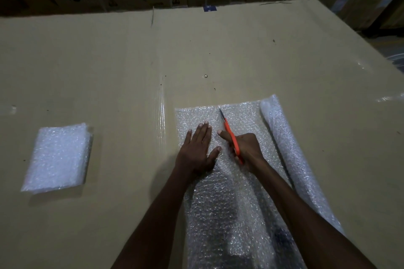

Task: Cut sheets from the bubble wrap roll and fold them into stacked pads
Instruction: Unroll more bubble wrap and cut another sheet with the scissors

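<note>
Broad brown cardboard work surface [218, 50]. Clear bubble wrap roll [293, 155] at right, its unrolled sheet [218, 203] spread centre. Folded bubble-wrap pad [58, 157] lies well left. Left hand [197, 148] flat, fingers straight, pinning the sheet; right hand [247, 146] grips orange-handled cutter [231, 135], blade on the sheet. Likely light, limp, slippery: pin beside the cut.

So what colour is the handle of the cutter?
Bright orange, with a dark blade; the cutter is held in the right hand, seen in the head view.
</note>
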### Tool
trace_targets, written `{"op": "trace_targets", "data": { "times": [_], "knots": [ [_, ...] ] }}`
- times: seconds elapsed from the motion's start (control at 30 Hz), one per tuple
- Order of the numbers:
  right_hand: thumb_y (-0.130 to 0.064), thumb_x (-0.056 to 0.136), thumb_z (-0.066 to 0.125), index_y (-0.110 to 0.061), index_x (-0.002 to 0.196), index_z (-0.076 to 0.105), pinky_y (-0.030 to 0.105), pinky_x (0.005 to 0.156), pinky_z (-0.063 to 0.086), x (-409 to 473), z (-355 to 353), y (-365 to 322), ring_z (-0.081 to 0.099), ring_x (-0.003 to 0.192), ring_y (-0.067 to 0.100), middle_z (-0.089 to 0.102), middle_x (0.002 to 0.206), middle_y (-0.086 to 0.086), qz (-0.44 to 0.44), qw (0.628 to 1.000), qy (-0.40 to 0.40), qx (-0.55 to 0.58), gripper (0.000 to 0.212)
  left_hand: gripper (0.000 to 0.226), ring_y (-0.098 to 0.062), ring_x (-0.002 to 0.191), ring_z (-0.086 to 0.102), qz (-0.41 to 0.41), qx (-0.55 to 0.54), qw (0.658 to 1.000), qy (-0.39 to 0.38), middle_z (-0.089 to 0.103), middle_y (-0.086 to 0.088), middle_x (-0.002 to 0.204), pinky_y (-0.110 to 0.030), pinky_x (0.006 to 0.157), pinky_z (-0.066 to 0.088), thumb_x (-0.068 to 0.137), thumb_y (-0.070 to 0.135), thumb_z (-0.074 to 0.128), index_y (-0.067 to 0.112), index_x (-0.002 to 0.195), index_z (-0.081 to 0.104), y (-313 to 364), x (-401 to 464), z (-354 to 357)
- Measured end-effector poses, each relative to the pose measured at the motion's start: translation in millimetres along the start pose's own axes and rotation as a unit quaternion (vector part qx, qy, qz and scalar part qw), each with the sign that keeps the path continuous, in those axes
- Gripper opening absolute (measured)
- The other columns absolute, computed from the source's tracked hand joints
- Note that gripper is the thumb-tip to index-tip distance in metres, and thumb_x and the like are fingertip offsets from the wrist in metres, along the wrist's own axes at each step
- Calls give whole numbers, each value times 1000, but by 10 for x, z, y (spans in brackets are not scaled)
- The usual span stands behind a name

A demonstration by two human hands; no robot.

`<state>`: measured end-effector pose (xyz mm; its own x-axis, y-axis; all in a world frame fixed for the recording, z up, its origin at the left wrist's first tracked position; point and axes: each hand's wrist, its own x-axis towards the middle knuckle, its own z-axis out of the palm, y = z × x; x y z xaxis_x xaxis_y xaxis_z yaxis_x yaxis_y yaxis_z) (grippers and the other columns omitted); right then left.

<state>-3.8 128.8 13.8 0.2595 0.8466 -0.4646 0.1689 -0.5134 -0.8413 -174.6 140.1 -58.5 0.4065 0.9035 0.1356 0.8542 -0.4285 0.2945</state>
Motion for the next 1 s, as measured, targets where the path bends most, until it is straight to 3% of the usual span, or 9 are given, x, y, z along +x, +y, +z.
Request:
{"op": "trace_targets", "data": {
  "times": [0.1, 0.2, 0.33, 0.5, 0.63, 0.83, 1.0],
  "knots": [
    [-64, 58, 87, -11, 52, 63, 34, 53, 41, 15, 5, 3, 50, 42, 21, 59, 51, 10, 1, 1000, -3, -1, 59, 77, -20, 154, 7, 2, 0, 1000, 7, 15, -9, 165, -45, 125, 5, 100, 59, 23, 7, 157, 23, -1, -5, 6],
    [-53, 69, 89, -12, 47, 61, 27, 46, 40, 24, 3, -10, 49, 37, 19, 58, 49, 10, 4, 1000, -12, 17, 54, 76, -21, 153, 10, 5, 7, 1000, 15, 17, -9, 165, -46, 124, 9, 101, 58, 25, 7, 156, 26, -1, -12, 19],
    [-52, 70, 89, -7, 55, 67, 28, 48, 43, 61, 8, -12, 53, 40, 19, 62, 53, 12, -12, 1000, -7, 8, 53, 77, -20, 154, 8, 2, 3, 1000, 6, 15, -8, 165, -44, 125, 5, 100, 60, 21, 8, 157, 24, -2, -6, 16],
    [-53, 71, 88, -14, 43, 60, 25, 42, 38, 92, 12, -7, 48, 36, 20, 58, 49, 11, -6, 999, -22, 26, 55, 74, -20, 153, 12, 5, 17, 1000, 23, 19, -9, 164, -45, 124, 8, 101, 57, 28, 7, 156, 28, -9, -4, 46],
    [-64, 60, 88, -12, 49, 61, 29, 47, 40, 176, 37, -11, 51, 40, 22, 59, 53, 13, -10, 1000, -11, 16, 59, 74, -21, 153, 13, 7, 14, 999, 28, 20, -10, 164, -46, 124, 10, 102, 57, 28, 5, 155, 30, -9, -4, 46],
    [-59, 67, 88, -12, 49, 62, 27, 45, 40, 196, 56, -29, 50, 38, 21, 59, 51, 12, 0, 1000, -17, 22, 57, 73, -22, 153, 13, 10, 15, 999, 30, 20, -11, 164, -44, 124, 7, 102, 56, 30, 5, 155, 29, -5, -15, 28],
    [-67, 58, 86, -8, 59, 68, 34, 54, 43, 235, 63, -35, 52, 43, 21, 62, 55, 12, -8, 1000, -9, 4, 62, 73, -21, 153, 12, 8, 20, 999, 23, 19, -10, 164, -42, 124, 5, 102, 57, 27, 6, 156, 27, -5, -17, 19]
  ]
}}
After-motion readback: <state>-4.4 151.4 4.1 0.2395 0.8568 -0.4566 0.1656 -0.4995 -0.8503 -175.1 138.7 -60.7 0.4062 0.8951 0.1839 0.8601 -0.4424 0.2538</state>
